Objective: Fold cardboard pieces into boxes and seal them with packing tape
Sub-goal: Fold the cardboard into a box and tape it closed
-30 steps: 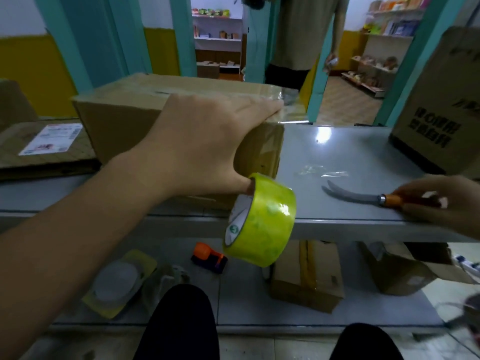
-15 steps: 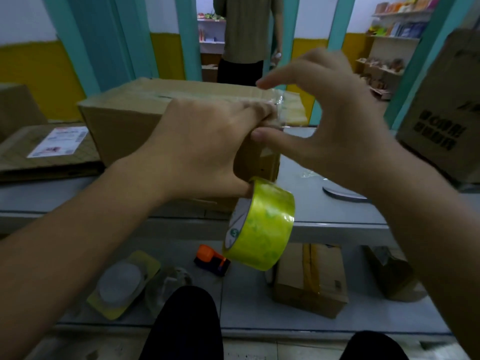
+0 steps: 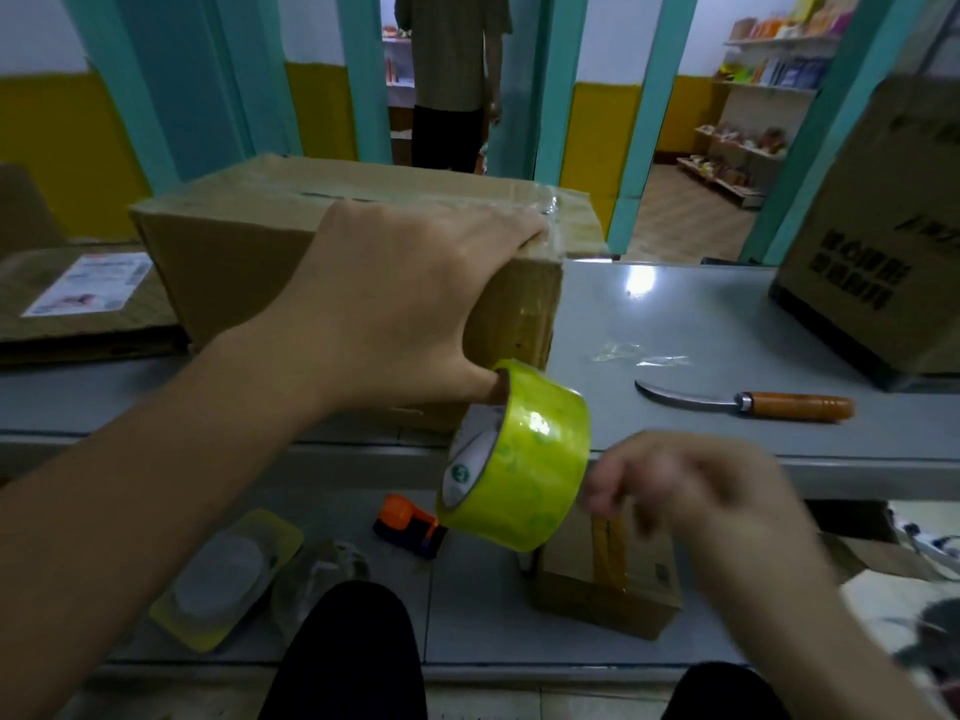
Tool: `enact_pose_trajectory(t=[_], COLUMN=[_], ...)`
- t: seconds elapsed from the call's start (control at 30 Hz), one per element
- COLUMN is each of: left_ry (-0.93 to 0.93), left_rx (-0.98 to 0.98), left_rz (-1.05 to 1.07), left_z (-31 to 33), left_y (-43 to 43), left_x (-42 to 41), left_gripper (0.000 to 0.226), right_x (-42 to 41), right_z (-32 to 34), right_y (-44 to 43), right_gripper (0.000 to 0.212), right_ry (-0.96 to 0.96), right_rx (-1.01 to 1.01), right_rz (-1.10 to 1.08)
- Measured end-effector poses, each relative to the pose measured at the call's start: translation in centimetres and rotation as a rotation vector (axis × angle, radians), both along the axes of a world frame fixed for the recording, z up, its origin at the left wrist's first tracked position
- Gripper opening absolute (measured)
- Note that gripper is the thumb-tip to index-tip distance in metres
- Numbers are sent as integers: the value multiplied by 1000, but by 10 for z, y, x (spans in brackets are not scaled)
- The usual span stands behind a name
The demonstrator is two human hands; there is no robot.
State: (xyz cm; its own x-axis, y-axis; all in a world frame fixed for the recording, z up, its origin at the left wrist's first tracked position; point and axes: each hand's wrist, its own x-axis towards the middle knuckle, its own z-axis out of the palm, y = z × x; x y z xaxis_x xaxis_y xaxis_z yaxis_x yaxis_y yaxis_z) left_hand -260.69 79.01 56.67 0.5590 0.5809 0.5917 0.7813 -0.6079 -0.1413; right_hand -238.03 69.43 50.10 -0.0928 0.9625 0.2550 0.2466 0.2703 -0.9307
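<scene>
Head view: cardboard box (image 3: 249,262) is sitting folded on table (image 3: 701,314), top seam looking taped; left hand (image 3: 395,304) is pressing box's right top edge, thumb hooking tape roll (image 3: 535,459) hanging below that edge; right hand (image 3: 691,491), blurred below-right of box, grip: cannot tell. Cutting tape, remaining seams likely pending.

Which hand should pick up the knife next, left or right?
Probably the right hand: the knife lies nearer it. The left hand is busy, pressing the box and carrying the tape roll on its thumb.
</scene>
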Motion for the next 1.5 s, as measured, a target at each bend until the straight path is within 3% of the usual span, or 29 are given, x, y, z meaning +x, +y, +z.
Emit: enact_pose_trajectory(t=[0.17,0.3,0.37,0.5,0.57,0.7,0.83,0.93,1.03,1.13,1.23,1.33,1.5], left_ry=[-7,79,104,56,18,-29,-69,-71,11,108,105,60,-6], left_rx=[-65,-43,-29,-1,38,28,-60,-224,-420,-497,-611,-600,-459], left_rz=[-10,-17,-12,-3,-19,-26,-51,-119,-191,-189,-190,-182,-165], left_z=[1,4,5,4,3,2,5,14,32,54,65,60,49], left_y=[1,8,15,16,14,15,18,28,43,51,48,44,41], left_x=[4,-2,-6,-4,1,3,-2,-11,-29,-49,-70,-90,-117], left_gripper=[90,96,95,77,69,61,59,57,56,52,53,61,69], right_x=[-30,9,43,85,91,84,75,79,86,84,64,33,9], right_z=[-28,-18,-15,-17,-21,-21,-20,-18,-5,18,48,71,81], right_y=[-10,-19,-18,15,37,66,73,73,78,99,131,158,177], right_gripper=[16,21,31,12,16,29,33,50,46,43,73,97,78], right_ry=[118,14,-186,-736,-989,-1191,-1142,-1027,-722,-598,-549,-587,-477], right_rx=[90,132,159,374,415,350,287,241,360,503,448,328,247], right_rz=[48,54,23,-92,-105,-84,-99,-107,-169,-266,-136,71,331])
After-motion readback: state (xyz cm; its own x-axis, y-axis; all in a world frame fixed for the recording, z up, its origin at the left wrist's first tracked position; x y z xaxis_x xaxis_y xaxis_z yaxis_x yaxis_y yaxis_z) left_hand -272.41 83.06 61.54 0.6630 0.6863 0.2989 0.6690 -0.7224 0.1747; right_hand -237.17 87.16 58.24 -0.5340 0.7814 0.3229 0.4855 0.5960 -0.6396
